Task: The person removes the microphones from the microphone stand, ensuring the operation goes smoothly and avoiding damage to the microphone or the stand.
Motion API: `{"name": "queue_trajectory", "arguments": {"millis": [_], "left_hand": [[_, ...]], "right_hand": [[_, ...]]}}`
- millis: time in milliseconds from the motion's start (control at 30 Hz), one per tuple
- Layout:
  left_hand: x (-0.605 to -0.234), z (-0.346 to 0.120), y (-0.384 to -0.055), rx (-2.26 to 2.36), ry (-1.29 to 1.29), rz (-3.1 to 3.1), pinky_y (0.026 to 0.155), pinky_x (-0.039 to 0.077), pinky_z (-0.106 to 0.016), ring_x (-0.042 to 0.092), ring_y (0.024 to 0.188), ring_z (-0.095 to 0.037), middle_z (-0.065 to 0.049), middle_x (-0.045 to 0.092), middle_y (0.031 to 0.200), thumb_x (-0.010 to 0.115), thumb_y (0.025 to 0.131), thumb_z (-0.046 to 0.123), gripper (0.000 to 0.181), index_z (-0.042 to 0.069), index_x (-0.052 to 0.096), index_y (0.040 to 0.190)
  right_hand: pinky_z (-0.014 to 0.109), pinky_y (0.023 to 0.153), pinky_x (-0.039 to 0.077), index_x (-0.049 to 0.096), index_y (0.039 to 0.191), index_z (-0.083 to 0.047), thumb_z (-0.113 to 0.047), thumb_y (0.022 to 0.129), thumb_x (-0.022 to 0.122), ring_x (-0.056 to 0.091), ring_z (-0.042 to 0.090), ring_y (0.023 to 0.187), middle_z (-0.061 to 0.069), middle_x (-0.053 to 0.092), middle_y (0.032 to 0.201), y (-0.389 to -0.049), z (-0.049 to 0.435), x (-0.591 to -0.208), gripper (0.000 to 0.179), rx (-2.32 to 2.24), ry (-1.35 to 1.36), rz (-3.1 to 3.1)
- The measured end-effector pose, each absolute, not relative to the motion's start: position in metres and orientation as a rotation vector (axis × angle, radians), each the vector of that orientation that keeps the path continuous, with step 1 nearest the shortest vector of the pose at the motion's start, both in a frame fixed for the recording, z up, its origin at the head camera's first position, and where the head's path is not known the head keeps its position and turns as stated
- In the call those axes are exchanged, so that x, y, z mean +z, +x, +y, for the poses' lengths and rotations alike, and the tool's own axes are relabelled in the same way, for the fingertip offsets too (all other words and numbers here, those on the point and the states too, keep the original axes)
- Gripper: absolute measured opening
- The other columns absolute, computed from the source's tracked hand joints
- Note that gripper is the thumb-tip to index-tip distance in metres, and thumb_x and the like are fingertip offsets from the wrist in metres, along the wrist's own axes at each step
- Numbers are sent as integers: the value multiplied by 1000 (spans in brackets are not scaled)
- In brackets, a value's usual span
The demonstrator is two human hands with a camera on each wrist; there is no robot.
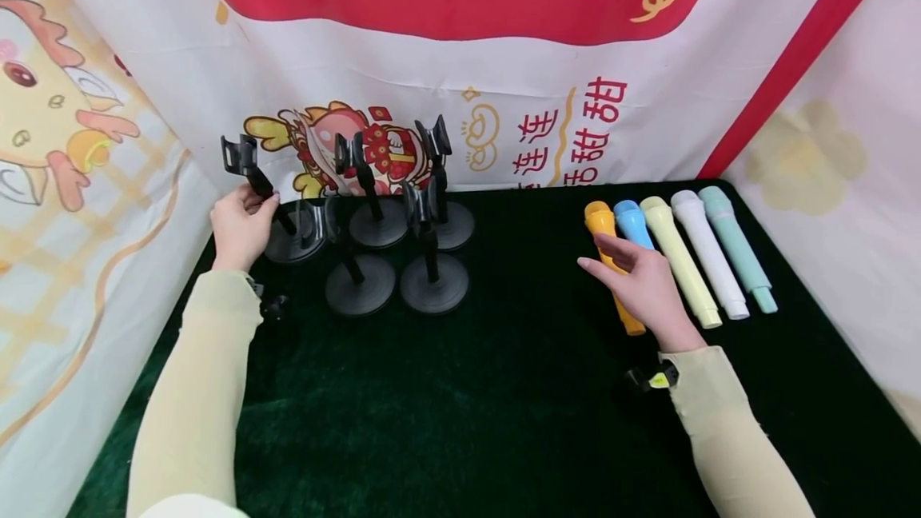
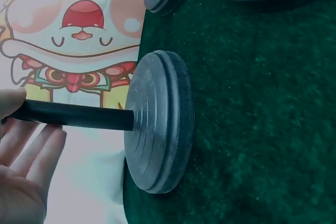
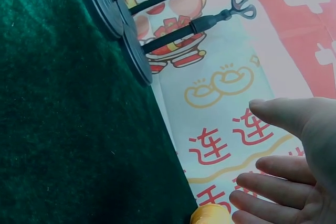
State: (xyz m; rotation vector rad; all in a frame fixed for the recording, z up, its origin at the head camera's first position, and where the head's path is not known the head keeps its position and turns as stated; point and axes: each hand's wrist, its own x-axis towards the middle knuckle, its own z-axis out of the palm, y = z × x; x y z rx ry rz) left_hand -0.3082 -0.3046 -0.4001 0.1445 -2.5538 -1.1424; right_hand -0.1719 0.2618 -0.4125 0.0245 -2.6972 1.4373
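Note:
In the head view my left hand (image 1: 241,229) grips the upright of a black microphone stand (image 1: 240,157) at the far left. The left wrist view shows thumb and fingers around its dark pole (image 2: 79,115), above the round base (image 2: 157,124). On the right, my right hand (image 1: 643,286) hovers over an orange microphone (image 1: 599,218), partly covering it. Its fingers are extended and nothing is between them; in the right wrist view the thumb (image 3: 283,115) stands apart from the fingers. Beside the orange one lies a blue microphone (image 1: 631,217), its lower part hidden by the hand.
Several more black stands cluster near the held one, including a front stand (image 1: 435,286). Pale yellow (image 1: 679,258), white (image 1: 708,254) and mint microphones (image 1: 737,246) lie in a row at right. A printed cloth backdrop (image 1: 432,62) rises behind the dark green tabletop (image 1: 460,406).

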Motion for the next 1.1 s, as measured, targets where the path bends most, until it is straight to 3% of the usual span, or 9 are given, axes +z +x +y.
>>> {"name": "queue_trajectory", "arguments": {"millis": [167, 400, 667, 900, 1100], "left_hand": [[-404, -308, -304, -1182, 160, -2551, 103, 49, -37, 60, 124, -28, -18, 63, 135, 61, 101, 42, 57, 4, 57, 143], [-408, -316, -281, -1162, 179, -2581, 120, 26, -44, 37, 145, -24, -6, 40, 158, 65, 94, 56, 79, 16, 40, 157], [-418, -318, -247, -1114, 168, -2658, 119, 21, -56, 24, 150, -30, -2, 28, 164, 68, 91, 61, 88, 20, 31, 161], [-421, -316, -222, -1012, 21, -2708, 120, 16, -59, 17, 153, -28, 2, 20, 167, 74, 88, 58, 97, 23, 23, 163], [-421, -310, -210, -844, -128, -2820, 123, 0, -52, 2, 155, -26, -1, 9, 169, 79, 82, 61, 113, 19, 15, 164]], "right_hand": [[51, 108, 43, 54, 146, -5, -52, 92, 73, 54, 28, 132, 12, 58, 143, -172, 261, -413, 73, 1446, 34, -2698], [53, 109, 42, 54, 146, -4, -51, 93, 72, 53, 31, 133, 14, 57, 144, -175, 263, -413, 73, 1422, 41, -2715], [56, 109, 41, 52, 148, -7, -60, 91, 69, 51, 34, 134, 15, 55, 146, -180, 265, -414, 79, 1373, -6, -2776], [57, 111, 38, 49, 150, -6, -54, 93, 70, 46, 34, 137, 14, 49, 151, -183, 268, -411, 78, 1339, -18, -2796], [59, 110, 38, 46, 153, -8, -65, 90, 67, 45, 35, 137, 13, 44, 155, -183, 270, -409, 88, 1264, -5, -2820]]}}
